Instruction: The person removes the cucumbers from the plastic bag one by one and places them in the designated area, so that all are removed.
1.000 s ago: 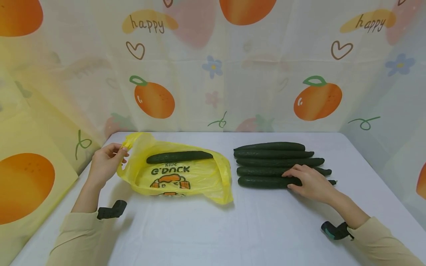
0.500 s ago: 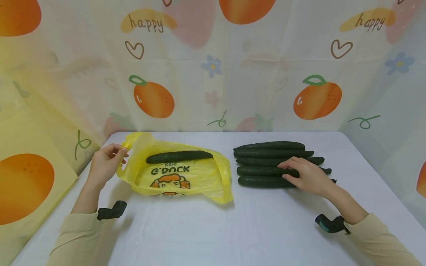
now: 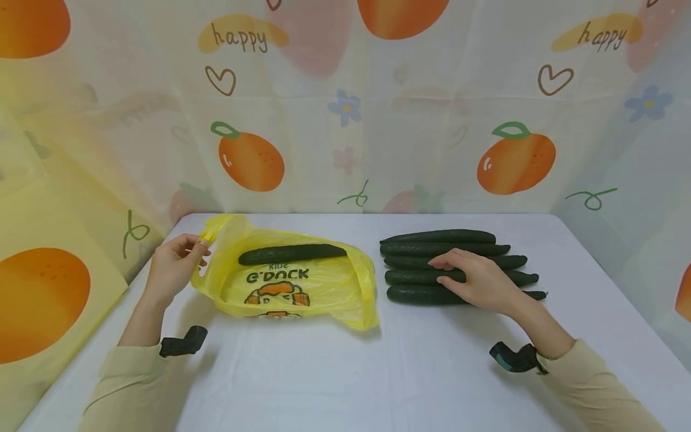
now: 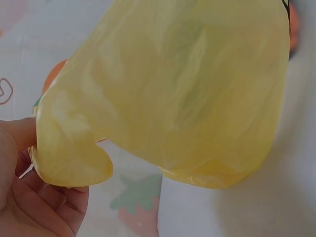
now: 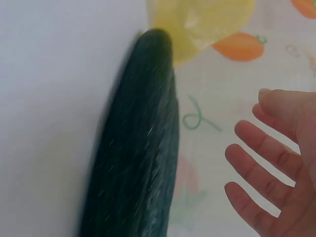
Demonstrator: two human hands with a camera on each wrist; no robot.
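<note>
My left hand pinches the handle of a yellow plastic bag at the table's left. In the left wrist view, thumb and fingers hold the gathered edge of that bag. One dark green cucumber lies in the bag's mouth, above the duck print. Over a row of several cucumbers on the right hovers my right hand, partly covering them. The right wrist view shows its fingers relaxed and apart, holding nothing, with a cucumber beside them.
A white cloth covers the table. Behind it hangs a curtain printed with oranges, and similar sheets stand at both sides. A black wrist camera sits on the left arm, another wrist camera on the right.
My right hand has moved left along the cucumber row and a little away from me, lifting off the nearest cucumbers. The left hand, bag and cucumbers stay where they were.
</note>
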